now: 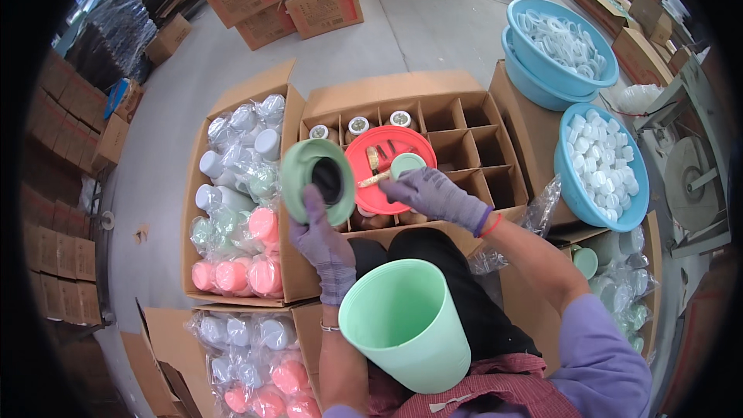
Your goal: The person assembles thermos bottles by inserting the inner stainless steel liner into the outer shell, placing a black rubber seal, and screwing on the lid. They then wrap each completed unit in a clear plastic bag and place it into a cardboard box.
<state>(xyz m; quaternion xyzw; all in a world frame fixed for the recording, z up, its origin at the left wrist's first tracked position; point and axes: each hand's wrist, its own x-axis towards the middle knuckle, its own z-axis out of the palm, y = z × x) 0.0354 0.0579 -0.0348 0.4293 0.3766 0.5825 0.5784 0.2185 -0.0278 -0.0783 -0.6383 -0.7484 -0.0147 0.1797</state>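
Observation:
My left hand, in a grey-purple glove, grips a pale green round lid by its lower rim. A dark round opening shows in the lid's middle. My gloved right hand is closed over the near right part of a red round lid; what its fingers hold is partly hidden. Right at those fingers are a small pale green cap and a cream-coloured stick-like piece. Several small tools lie on the red lid. A pale green tapered bucket rests on my lap, its mouth tilted up.
Beneath the red lid stands a divided carton with jars in some cells. Cartons of bagged white, green and pink containers are at left. Blue basins hold clear rings and white caps at right. A machine stands beyond.

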